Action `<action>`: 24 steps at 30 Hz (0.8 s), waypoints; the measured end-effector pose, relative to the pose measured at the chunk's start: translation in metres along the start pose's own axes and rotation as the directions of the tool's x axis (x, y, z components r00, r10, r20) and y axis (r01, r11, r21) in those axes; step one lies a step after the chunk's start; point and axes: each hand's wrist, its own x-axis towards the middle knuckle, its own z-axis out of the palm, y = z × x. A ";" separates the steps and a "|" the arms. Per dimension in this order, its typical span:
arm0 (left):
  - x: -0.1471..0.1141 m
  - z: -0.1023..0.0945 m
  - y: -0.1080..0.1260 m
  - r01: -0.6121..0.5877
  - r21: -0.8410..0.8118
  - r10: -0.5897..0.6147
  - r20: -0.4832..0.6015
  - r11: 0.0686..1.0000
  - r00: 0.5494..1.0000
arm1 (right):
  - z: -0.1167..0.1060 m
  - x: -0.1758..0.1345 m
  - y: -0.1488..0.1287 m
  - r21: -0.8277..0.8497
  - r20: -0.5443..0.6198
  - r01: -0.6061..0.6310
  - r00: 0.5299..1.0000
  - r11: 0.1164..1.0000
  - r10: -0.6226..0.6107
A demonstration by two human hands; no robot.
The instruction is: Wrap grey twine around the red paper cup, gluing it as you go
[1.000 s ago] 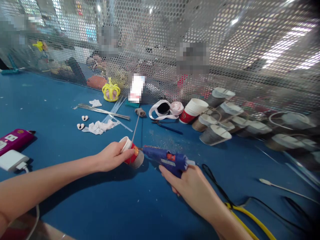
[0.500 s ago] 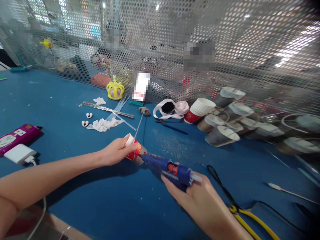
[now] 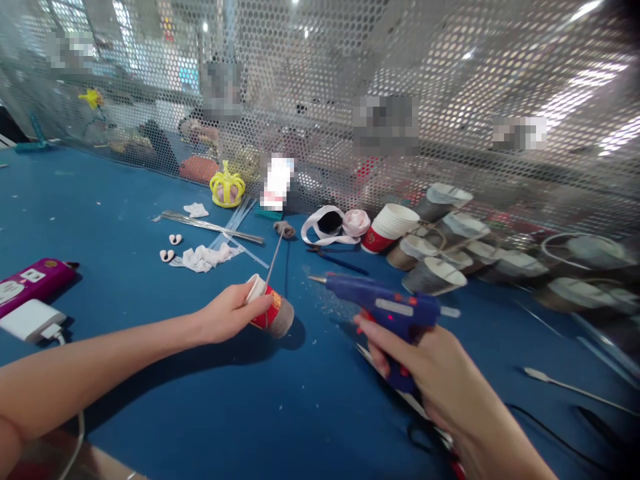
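My left hand (image 3: 227,313) is closed around a red and white paper cup (image 3: 273,312), tilted on its side just above the table. Brown twine is wound around the cup's base end. A strand of twine (image 3: 273,262) runs from the cup up to a small twine bundle (image 3: 285,230) on the table. To the right, my right hand (image 3: 435,363) grips a blue hot glue gun (image 3: 373,297), a finger at its red trigger. The gun's nozzle points left, apart from the cup. A clear glue stick sticks out of its back.
Stacked paper cups (image 3: 393,223) and several twine-covered cups (image 3: 435,275) line the mesh screen (image 3: 310,127). Behind my left hand lie metal rods (image 3: 215,227), white scraps (image 3: 205,257), a yellow crown (image 3: 227,189) and a phone (image 3: 278,180). A purple power strip (image 3: 33,283) sits left.
My right hand has drawn the glue gun away from the cup, to the right, and turned it side-on. The cup's wrapped base now shows. My left hand keeps its hold.
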 end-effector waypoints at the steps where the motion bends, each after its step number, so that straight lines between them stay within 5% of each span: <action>1: 0.000 0.000 0.000 -0.010 -0.005 0.010 0.004 1.000 1.000 | -0.005 0.007 0.004 0.014 -0.075 0.005 0.997 1.000 -0.004; 4: 0.000 0.000 0.001 -0.007 -0.020 0.007 0.007 1.000 1.000 | -0.015 0.029 0.017 0.004 -0.194 -0.015 0.981 1.000 0.015; 10: -0.002 0.004 0.000 -0.010 -0.088 0.013 0.029 0.996 0.999 | -0.016 0.059 0.042 -0.089 -0.190 -0.066 0.981 0.994 0.049; 17: -0.004 0.008 0.000 -0.009 -0.009 0.010 0.037 1.000 0.999 | -0.022 0.061 0.035 -0.377 -0.391 0.041 0.898 0.925 -0.199; 20: -0.005 0.009 0.002 -0.028 0.042 0.026 0.045 0.999 0.999 | -0.005 0.054 0.008 -0.403 -0.270 0.176 0.915 0.898 -0.301; 24: -0.008 0.010 0.006 -0.056 0.103 0.050 0.059 0.993 0.997 | 0.042 0.048 -0.025 -0.255 0.093 0.325 0.946 0.911 -0.312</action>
